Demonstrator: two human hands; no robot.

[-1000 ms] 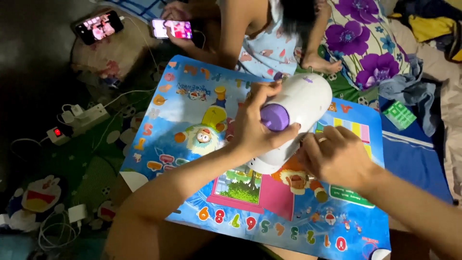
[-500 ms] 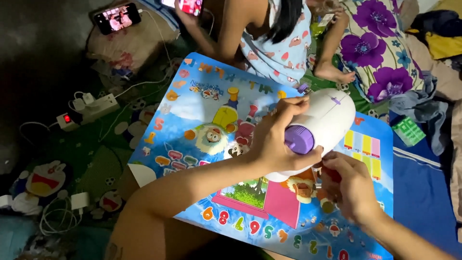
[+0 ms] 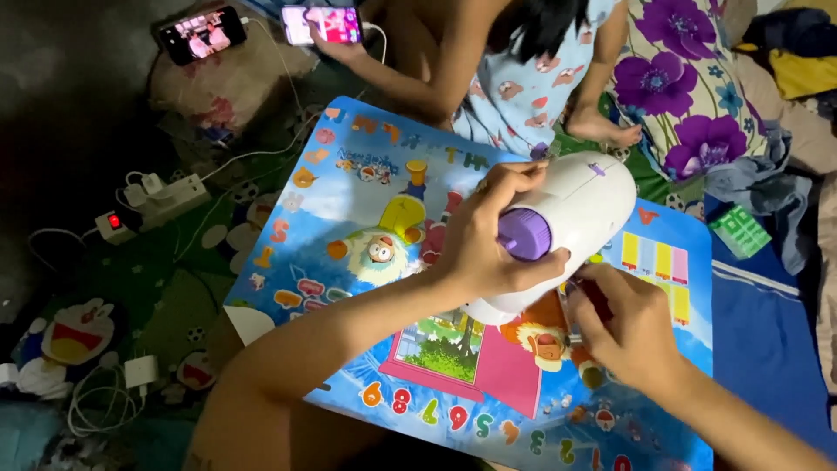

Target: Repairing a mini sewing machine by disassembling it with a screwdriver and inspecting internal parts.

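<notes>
The left hand (image 3: 484,240) wraps around a white rounded plastic machine with a purple dial (image 3: 567,218), tilting it over a colourful cartoon-printed play table (image 3: 366,218). The right hand (image 3: 623,327) — at the machine's five o'clock — pinches something beneath its base, hidden. A white power strip (image 3: 153,201) lies at nine o'clock.

Two lit phone screens lie at the top left — a dark-framed rectangular phone (image 3: 203,33) showing pinkish pictures, tilted, and just beside it a bright pink-white phone screen (image 3: 322,23) held by another person's hand. At the right edge, on blue cloth, lies a small green-and-white patterned packet (image 3: 739,231) — square and flat
</notes>
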